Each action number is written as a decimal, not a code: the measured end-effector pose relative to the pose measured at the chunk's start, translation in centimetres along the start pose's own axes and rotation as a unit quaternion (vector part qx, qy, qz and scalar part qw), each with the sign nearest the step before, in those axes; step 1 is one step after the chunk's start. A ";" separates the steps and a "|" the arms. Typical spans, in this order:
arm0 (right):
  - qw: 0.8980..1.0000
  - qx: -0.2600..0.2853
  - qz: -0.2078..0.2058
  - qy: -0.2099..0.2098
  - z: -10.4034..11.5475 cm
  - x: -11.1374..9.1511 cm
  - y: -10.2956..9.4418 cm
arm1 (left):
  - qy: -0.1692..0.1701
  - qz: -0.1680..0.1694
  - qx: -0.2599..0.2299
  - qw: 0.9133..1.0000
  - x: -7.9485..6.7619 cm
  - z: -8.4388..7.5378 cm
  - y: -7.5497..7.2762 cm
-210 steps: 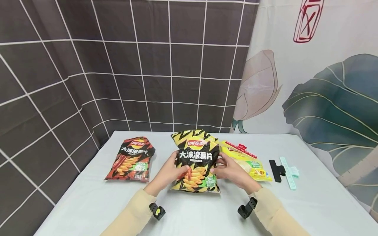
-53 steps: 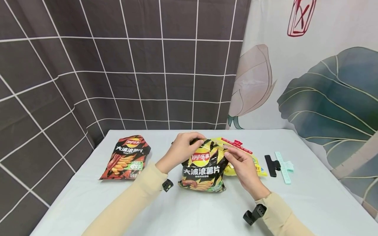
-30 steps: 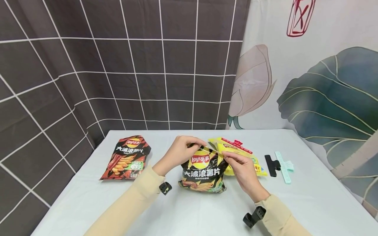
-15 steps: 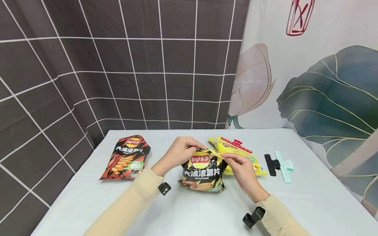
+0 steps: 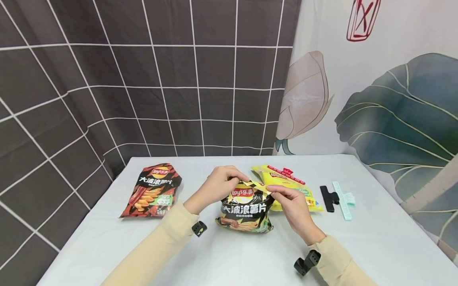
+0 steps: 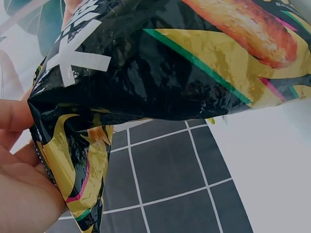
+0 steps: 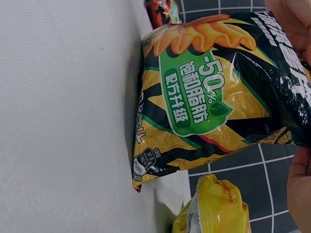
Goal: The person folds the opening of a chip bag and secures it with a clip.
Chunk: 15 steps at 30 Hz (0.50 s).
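Observation:
A black-and-yellow potato chip bag stands near the middle of the table, its top part bent over so it looks shorter. My left hand pinches the top edge at the left; my right hand pinches it at the right corner. In the left wrist view, a gathered flap of the chip bag lies against the fingers of the left hand. The right wrist view shows the bag's lower front resting on the table, with part of the right hand at the edge.
A yellow chip bag with a red clip across its top lies right behind. Farther right are a black clip and a mint-green clip. A red-and-black chip bag lies at the left. Dark gridded cloth hangs behind the table.
Seven seconds ago both hands held the bag's sides and its full front showed. Since then the hands moved to the top, which is bent down. Over the last second the top sank slightly.

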State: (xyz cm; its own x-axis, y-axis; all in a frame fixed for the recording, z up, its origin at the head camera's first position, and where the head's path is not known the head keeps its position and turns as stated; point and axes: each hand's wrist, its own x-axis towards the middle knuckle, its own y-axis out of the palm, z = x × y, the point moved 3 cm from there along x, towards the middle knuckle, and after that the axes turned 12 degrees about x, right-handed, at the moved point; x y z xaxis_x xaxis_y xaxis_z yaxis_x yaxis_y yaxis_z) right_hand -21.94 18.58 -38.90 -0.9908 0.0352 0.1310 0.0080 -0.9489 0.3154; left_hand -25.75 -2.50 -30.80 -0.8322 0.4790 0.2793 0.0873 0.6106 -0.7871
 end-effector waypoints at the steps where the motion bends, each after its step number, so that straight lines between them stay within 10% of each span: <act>1: 1.000 -0.002 0.000 -0.001 0.0 0.0 0.0 | -0.002 0.001 -0.001 1.000 0.0 0.0 0.0; 15: 0.999 -0.035 -0.001 -0.014 -0.1 0.0 -0.1 | 0.025 -0.014 -0.001 1.000 -0.2 -0.1 -0.1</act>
State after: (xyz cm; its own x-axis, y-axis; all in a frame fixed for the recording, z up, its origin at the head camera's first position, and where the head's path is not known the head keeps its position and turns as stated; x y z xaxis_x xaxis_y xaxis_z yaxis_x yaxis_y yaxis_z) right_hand -21.93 18.61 -38.98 -0.9866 0.0444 0.1570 -0.0039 -0.9684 0.2494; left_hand -25.56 -2.61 -30.78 -0.8054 0.4932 0.3287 0.0654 0.6251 -0.7778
